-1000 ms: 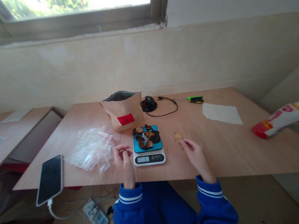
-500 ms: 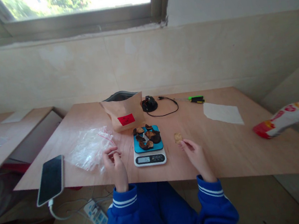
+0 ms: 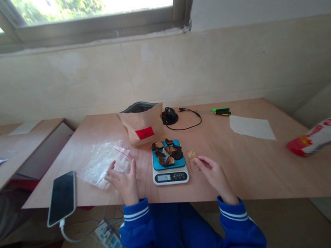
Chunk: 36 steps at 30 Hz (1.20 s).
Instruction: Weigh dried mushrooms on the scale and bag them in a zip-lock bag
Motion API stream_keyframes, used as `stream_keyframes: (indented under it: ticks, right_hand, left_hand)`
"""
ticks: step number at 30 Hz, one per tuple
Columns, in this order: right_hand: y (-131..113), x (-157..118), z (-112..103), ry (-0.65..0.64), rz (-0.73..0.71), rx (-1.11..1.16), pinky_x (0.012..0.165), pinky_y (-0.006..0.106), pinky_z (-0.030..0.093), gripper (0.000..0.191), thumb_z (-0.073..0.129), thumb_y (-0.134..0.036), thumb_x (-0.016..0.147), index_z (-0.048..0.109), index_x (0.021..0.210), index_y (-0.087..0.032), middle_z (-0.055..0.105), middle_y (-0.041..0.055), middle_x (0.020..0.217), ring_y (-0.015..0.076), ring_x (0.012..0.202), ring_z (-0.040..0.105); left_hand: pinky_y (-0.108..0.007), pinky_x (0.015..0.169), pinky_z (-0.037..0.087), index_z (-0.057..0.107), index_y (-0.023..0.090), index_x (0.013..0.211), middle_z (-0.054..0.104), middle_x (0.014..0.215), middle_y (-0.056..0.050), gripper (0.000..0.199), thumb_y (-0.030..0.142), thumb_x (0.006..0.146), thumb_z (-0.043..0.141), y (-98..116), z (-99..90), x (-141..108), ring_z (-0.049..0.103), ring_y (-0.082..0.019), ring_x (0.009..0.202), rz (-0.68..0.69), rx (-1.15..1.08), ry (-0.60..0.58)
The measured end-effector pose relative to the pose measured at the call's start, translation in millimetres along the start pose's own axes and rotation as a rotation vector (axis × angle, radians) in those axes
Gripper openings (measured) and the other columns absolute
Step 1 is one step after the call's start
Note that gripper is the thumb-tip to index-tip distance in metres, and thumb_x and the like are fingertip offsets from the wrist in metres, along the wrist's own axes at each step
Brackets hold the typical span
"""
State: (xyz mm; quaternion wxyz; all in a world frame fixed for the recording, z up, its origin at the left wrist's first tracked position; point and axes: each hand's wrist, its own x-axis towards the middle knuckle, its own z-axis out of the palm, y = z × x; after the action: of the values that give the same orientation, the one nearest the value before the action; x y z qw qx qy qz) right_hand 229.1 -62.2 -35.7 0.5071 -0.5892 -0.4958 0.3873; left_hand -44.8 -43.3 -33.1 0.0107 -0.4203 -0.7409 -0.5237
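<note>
A thin, tan dried slice [image 3: 192, 155] is pinched between the thumb and fingers of my right hand [image 3: 213, 173], just right of the scale. My left hand [image 3: 124, 181] is open, thumb and fingers apart, at the near edge of the clear plastic zip bags [image 3: 103, 161]. Between my hands stands a white kitchen scale [image 3: 158, 183] with a blue top and a lit display. Several dark brown, curled dried pieces [image 3: 175, 152] lie on its top. Behind the scale stands an opened kraft paper pouch [image 3: 131, 129] with a red label.
A phone [image 3: 61, 198] on a charging cable overhangs the table's left front edge. Behind are a black round device [image 3: 170, 116] with a cable and green-and-black handled tools [image 3: 221, 111]. White paper [image 3: 252, 127] and a red-and-white bottle [image 3: 323, 132] lie to the right.
My left hand has spread its fingers. My right hand has brought the tan slice closer to the scale. The whole view has shifted slightly.
</note>
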Motion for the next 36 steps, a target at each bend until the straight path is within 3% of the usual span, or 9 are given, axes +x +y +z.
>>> stream_keyframes:
  ticks: [5,9,12,15,20,27,31,32,36]
  right_hand:
    - [-3.2,-1.8,3.4,-0.018,-0.020,0.007,0.067,0.035,0.055,0.047,0.062,-0.062,0.075,0.068,0.086,-0.017,0.073,0.0102,0.078,0.0230,0.070,0.067]
    - [-0.9,-1.4,1.2,-0.019,-0.016,0.012,0.068,0.035,0.055,0.047,0.061,-0.064,0.075,0.066,0.085,-0.018,0.072,0.0097,0.078,0.0243,0.075,0.067]
    - [0.3,-1.3,0.3,-0.004,-0.017,0.020,0.065,0.034,0.053,0.048,0.058,-0.067,0.075,0.062,0.084,-0.020,0.071,0.0081,0.075,0.0220,0.068,0.065]
    - [0.9,-1.1,-1.1,0.012,-0.029,0.012,0.062,0.032,0.051,0.047,0.052,-0.067,0.079,0.058,0.082,-0.020,0.068,0.0058,0.071,0.0188,0.061,0.060]
    - [13.5,2.0,-8.7,0.076,-0.023,-0.153,0.066,0.036,0.050,0.044,0.049,-0.064,0.081,0.058,0.083,-0.020,0.067,0.0078,0.076,0.0230,0.069,0.063]
    - [43.6,6.1,-19.8,0.181,-0.131,-0.552,0.075,0.043,0.047,0.040,0.041,-0.055,0.084,0.058,0.083,-0.018,0.064,0.0136,0.081,0.0280,0.078,0.060]
    - [16.2,-0.7,-7.4,0.361,-0.240,-0.624,0.084,0.049,0.044,0.041,0.045,-0.051,0.086,0.057,0.100,-0.015,0.059,0.0181,0.098,0.0312,0.095,0.054]
    - [2.9,-5.2,-1.3,0.324,-0.277,-0.562,0.085,0.048,0.044,0.039,0.045,-0.050,0.087,0.057,0.102,-0.016,0.058,0.0160,0.099,0.0295,0.096,0.054]
    - [-54.4,-32.8,29.4,-0.049,-0.338,-0.195,0.084,0.035,0.048,0.032,0.040,-0.042,0.094,0.054,0.113,-0.021,0.058,0.0083,0.105,0.0191,0.091,0.057]
  left_hand:
    - [-0.047,0.095,0.040,0.046,0.013,0.109,0.047,0.104,-0.010,0.038,0.023,0.076,0.063,-2.0,16.8,2.9,0.049,-0.026,0.103,-0.097,-0.006,-0.020]
    - [-0.037,0.082,0.045,0.046,0.016,0.103,0.050,0.098,-0.006,0.030,0.009,0.075,0.054,-4.1,10.8,1.7,0.054,-0.019,0.089,-0.165,-0.129,-0.036]
    - [-0.030,0.069,0.044,0.048,0.018,0.102,0.055,0.094,-0.004,0.027,0.011,0.077,0.054,7.2,-2.6,-0.5,0.053,-0.012,0.070,-0.214,-0.230,-0.025]
    - [-0.024,0.060,0.041,0.050,0.019,0.101,0.060,0.092,-0.003,0.020,0.017,0.081,0.053,33.7,-20.1,-4.0,0.051,-0.009,0.062,-0.194,-0.430,0.005]
    - [-0.017,0.044,0.033,0.051,0.021,0.099,0.060,0.091,-0.001,0.017,0.026,0.083,0.056,73.3,-40.7,-11.4,0.042,-0.004,0.049,-0.169,-0.755,-0.077]
    - [-0.013,0.040,0.031,0.055,0.021,0.100,0.055,0.086,0.001,0.022,0.027,0.080,0.061,69.1,-39.1,-15.9,0.041,-0.003,0.049,-0.343,-0.820,-0.173]
    - [-0.014,0.042,0.035,0.055,0.021,0.098,0.057,0.087,0.001,0.019,0.027,0.081,0.060,74.7,-43.2,-18.2,0.044,-0.003,0.051,-0.282,-0.805,-0.256]
    - [-0.014,0.042,0.036,0.054,0.021,0.098,0.057,0.089,0.001,0.019,0.027,0.081,0.061,78.0,-43.7,-20.1,0.045,-0.003,0.051,-0.252,-0.814,-0.300]
    - [-0.017,0.050,0.044,0.053,0.022,0.097,0.058,0.095,-0.001,0.021,0.030,0.081,0.065,91.9,-37.8,-33.3,0.054,-0.006,0.061,-0.119,-0.802,-0.488]
